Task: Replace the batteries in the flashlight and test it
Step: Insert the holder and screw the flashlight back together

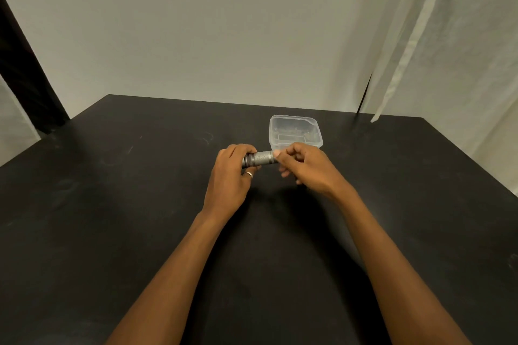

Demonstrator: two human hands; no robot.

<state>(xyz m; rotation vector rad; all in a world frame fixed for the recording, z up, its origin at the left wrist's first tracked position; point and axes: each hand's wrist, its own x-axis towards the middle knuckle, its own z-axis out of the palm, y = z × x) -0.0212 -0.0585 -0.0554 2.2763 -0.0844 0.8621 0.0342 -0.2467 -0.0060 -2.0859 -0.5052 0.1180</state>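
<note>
Matte black table (pixel 112 204), faintly scuffed with pale grey marks toward the far edge. Silver-grey flashlight (pixel 262 158) with a fine knurled pattern on the barrel and darker ringed grooves at one end. Clear, colourless plastic container (pixel 294 131) near the far edge. Silver ring (pixel 249 174) on the left hand (pixel 231 176). Off-white wall (pixel 224 36); cream curtain (pixel 448 50); black upright strip (pixel 25 78) past the far left corner.

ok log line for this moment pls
flashlight held level | left hand one end | right hand other end | clear tub behind
</note>
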